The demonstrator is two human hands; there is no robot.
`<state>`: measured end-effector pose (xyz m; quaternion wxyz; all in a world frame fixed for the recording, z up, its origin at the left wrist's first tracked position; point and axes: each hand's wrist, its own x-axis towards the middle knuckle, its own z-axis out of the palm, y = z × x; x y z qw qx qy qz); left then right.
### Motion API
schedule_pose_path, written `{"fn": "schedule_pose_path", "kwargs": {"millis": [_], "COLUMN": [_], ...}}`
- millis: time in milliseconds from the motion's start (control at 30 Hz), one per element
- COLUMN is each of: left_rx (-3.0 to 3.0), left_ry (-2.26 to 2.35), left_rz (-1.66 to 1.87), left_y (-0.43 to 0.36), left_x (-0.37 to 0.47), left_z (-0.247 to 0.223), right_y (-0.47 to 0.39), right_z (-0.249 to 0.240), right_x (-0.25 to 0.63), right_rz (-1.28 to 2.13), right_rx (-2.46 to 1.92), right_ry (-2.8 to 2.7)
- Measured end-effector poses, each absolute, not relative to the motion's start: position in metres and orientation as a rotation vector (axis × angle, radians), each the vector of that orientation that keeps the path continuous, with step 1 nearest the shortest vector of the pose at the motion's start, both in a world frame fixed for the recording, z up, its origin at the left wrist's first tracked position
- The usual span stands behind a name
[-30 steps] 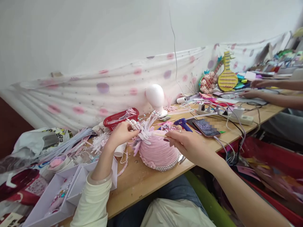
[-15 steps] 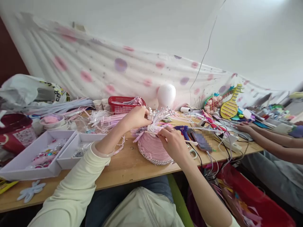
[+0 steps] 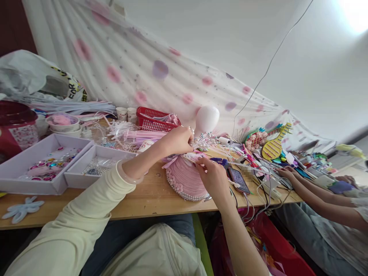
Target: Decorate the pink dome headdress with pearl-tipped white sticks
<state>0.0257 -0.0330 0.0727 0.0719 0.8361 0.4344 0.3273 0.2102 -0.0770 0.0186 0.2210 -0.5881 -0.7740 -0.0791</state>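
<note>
A pink dome-shaped piece [image 3: 184,176] with ridged coils and a pearl-bead rim rests near the table's front edge. White and pink strands gather at its top, where a spray of pearl-tipped stems [image 3: 204,141] fans out. My left hand [image 3: 180,138] reaches in from the left, fingers closed on the pearl stems; its fingertips are partly hidden. From the right, my right hand [image 3: 213,177] pinches a pale fuzzy strand, apparently a pipe cleaner [image 3: 193,156], at the dome's top. A blue glue gun [image 3: 220,161] lies just behind that hand.
White boxes of gems [image 3: 59,178] and pearls [image 3: 99,153] stand left. Behind are a red basket [image 3: 156,119] and a white foam head [image 3: 207,118]. At right lie a phone [image 3: 240,180], cables, a yellow lute-shaped craft [image 3: 274,145] and another person's hands [image 3: 286,172].
The view has tilted and shifted. My left hand has moved slightly forward over the pearl stems, and their tips lean further right. My right hand keeps its pinch at the dome's top.
</note>
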Motion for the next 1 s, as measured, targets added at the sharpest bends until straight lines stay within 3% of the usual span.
{"fn": "schedule_pose_path", "kwargs": {"millis": [1000], "left_rx": [2.451], "left_ry": [1.351], "left_rz": [0.980], "left_y": [-0.0345], "left_x": [0.0251], "left_z": [0.0730], "right_y": [-0.0726], "right_z": [0.0247], "right_x": [0.2159], "right_rz": [-0.181], "right_rx": [-1.596], "right_ry": [-2.179]}}
